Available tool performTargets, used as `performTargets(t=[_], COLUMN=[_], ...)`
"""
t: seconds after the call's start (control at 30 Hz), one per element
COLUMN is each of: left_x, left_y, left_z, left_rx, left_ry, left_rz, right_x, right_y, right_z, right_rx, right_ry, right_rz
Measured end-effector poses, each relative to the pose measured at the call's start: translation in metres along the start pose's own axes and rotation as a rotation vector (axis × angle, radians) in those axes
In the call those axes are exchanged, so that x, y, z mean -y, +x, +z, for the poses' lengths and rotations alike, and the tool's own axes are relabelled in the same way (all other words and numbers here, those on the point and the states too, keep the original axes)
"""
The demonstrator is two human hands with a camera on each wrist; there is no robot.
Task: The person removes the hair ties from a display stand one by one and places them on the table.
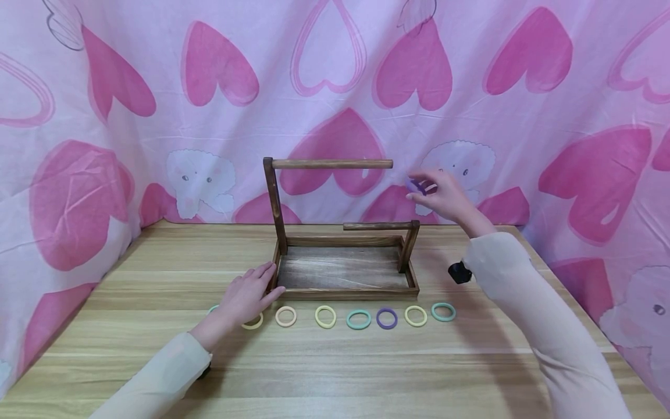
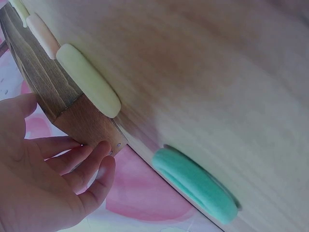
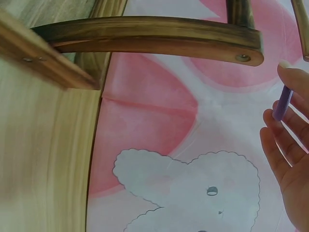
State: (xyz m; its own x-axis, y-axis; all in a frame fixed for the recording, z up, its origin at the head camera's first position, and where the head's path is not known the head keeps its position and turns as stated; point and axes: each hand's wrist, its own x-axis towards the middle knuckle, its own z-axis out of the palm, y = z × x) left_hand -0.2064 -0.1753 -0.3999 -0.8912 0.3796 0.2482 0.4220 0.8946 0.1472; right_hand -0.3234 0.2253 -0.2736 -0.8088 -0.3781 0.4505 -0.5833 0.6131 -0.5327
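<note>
A purple hair tie (image 1: 416,186) is pinched between the thumb and fingers of my right hand (image 1: 445,195), raised just right of the free end of the upper wooden bar (image 1: 335,164). In the right wrist view the purple hair tie (image 3: 283,104) appears edge-on. My left hand (image 1: 250,297) rests at the left front corner of the wooden rack (image 1: 345,295), a low tray with two posts, each carrying a horizontal bar. The left wrist view shows its fingers touching the rack's corner (image 2: 91,123). Neither bar carries anything.
Along the rack's front lie several hair ties: peach (image 1: 285,316), yellow (image 1: 325,316), green (image 1: 358,319), purple (image 1: 387,318) and others. A yellow one (image 2: 89,79) and a green one (image 2: 195,186) lie near my left hand. A heart-patterned curtain (image 1: 335,70) hangs behind the table.
</note>
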Motion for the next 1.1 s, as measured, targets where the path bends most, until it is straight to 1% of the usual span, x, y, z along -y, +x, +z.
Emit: performTargets(t=[0.23, 0.5, 0.63, 0.8, 1.1], left_x=[0.0, -0.001, 0.0, 0.0, -0.001], left_y=[0.0, 0.0, 0.0, 0.0, 0.0], left_z=[-0.001, -0.001, 0.0, 0.0, -0.001], left_rx=[0.005, 0.011, 0.014, 0.01, 0.019], left_ry=[0.001, 0.001, -0.003, 0.0, 0.0], left_rz=[-0.003, -0.009, -0.012, -0.011, -0.014], right_x=[-0.005, -0.013, -0.017, -0.02, -0.025], right_y=[-0.014, -0.03, -0.037, -0.043, -0.06], right_z=[-0.001, 0.002, 0.003, 0.002, 0.0], right_rx=[0.033, 0.034, 0.028, 0.02, 0.035], right_ry=[-0.018, -0.057, -0.079, -0.082, -0.106], right_rz=[0.019, -0.056, -0.068, -0.075, -0.111])
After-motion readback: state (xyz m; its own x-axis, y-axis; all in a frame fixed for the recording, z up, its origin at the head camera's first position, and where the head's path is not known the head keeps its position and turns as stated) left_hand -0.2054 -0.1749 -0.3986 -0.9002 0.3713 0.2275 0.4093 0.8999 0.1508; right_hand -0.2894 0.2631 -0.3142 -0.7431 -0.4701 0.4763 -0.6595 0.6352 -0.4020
